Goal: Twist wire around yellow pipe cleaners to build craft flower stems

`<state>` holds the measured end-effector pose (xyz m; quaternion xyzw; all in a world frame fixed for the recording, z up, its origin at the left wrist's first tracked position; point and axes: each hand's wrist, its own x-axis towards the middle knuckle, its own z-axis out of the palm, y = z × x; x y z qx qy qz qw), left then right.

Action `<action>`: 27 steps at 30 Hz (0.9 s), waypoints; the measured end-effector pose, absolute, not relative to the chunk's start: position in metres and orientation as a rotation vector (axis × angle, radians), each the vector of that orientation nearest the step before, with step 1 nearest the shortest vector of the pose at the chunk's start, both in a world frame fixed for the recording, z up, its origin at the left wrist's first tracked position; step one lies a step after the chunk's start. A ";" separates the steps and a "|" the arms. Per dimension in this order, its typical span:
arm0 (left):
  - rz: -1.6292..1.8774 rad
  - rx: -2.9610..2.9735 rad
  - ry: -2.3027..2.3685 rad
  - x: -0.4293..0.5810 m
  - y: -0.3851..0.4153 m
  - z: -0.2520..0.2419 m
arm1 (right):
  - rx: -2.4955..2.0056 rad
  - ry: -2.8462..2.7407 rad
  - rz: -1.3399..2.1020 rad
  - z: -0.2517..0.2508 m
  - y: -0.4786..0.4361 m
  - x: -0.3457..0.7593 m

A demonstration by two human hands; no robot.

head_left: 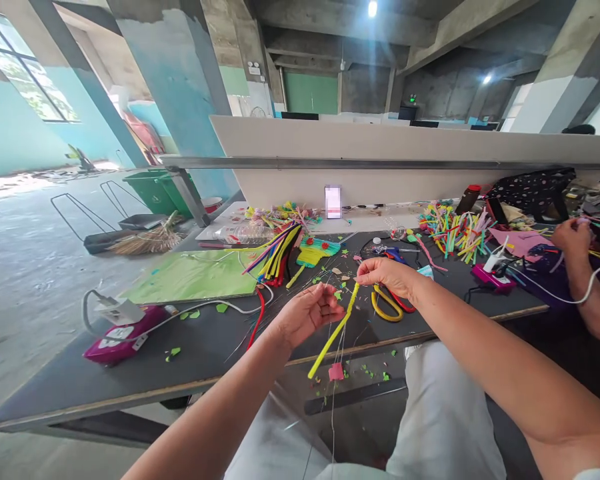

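Note:
My left hand [307, 313] is closed in a pinch around the middle of a yellow pipe cleaner [330, 337] and a thin thread that hangs down past my lap. My right hand [387, 275] pinches the upper end of the same yellow pipe cleaner above the dark table [80, 377]. A small pink scrap [336, 372] hangs by the lower end. Yellow-handled scissors [386, 305] lie on the table just under my right wrist.
A bundle of coloured pipe cleaners [275, 257], a green sheet [193, 275] and a magenta device [117, 341] with white cables lie to the left. More coloured sticks [455, 230] lie at the right. Another person's hand [573, 235] works at the far right. A phone [333, 201] stands at the back.

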<state>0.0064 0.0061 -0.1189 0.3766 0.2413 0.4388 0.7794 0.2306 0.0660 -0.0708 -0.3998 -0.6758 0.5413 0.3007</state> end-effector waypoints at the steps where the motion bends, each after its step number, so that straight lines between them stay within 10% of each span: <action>1: 0.939 0.803 0.507 0.009 0.003 -0.120 | -1.070 -1.810 1.418 -0.071 0.063 0.236; 27: 0.750 0.777 0.420 0.031 -0.005 -0.137 | -1.178 -2.634 0.514 -0.035 0.039 0.202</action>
